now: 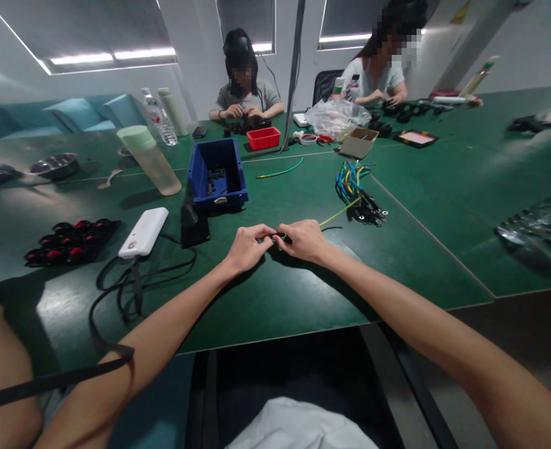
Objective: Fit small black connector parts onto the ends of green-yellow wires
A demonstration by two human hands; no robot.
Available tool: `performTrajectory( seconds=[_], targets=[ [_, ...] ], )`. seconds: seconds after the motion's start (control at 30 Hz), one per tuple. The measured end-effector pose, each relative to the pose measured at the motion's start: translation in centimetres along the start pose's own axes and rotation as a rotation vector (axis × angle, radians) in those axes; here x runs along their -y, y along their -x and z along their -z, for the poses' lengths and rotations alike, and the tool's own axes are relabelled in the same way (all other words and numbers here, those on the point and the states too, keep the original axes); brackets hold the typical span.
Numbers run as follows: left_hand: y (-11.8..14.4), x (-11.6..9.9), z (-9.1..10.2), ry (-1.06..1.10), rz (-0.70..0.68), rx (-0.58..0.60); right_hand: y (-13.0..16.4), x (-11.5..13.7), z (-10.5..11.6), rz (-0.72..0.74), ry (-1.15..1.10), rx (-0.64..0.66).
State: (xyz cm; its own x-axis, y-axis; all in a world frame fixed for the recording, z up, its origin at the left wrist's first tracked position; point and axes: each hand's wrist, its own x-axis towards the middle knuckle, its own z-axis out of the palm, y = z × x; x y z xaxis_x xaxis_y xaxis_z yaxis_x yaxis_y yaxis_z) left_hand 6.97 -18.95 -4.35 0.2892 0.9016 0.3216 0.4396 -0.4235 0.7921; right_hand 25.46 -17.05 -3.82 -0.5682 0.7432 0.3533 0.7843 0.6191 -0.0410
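Above the green table, my left hand and my right hand meet, both with fingers pinched. Between their fingertips is a small black part, mostly covered by the fingers. A yellow-green wire runs out past my right hand toward a bundle of wires in blue, green and yellow. Black ends with metal rings lie at the near side of that bundle. Farther off, a single green wire lies alone on the tabletop.
A blue bin holding small black pieces stands ahead-left, beside a dark phone. Left are a white power bank with a looping black cable, a tray of black-and-red parts and a bottle. Two people work across the table.
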Motion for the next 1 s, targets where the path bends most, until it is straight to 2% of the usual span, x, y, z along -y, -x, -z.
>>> performTrajectory(
  seconds=[0.3,0.63,0.77,1.0],
  targets=[
    [-0.1,-0.1,-0.3,0.023,0.021,-0.038,-0.6,-0.9,0.7,0.060,-0.050,0.026],
    [-0.3,-0.3,-0.2,-0.023,0.042,0.038,-1.0,-1.6,1.4,0.071,-0.071,0.109],
    [-0.2,-0.4,-0.4,0.039,0.025,0.051,-1.1,-1.7,1.8,0.070,-0.085,0.121],
    [-0.1,0.0,-0.5,0.158,0.087,-0.030,-1.1,-1.1,1.8,0.067,-0.078,0.128]
  ],
)
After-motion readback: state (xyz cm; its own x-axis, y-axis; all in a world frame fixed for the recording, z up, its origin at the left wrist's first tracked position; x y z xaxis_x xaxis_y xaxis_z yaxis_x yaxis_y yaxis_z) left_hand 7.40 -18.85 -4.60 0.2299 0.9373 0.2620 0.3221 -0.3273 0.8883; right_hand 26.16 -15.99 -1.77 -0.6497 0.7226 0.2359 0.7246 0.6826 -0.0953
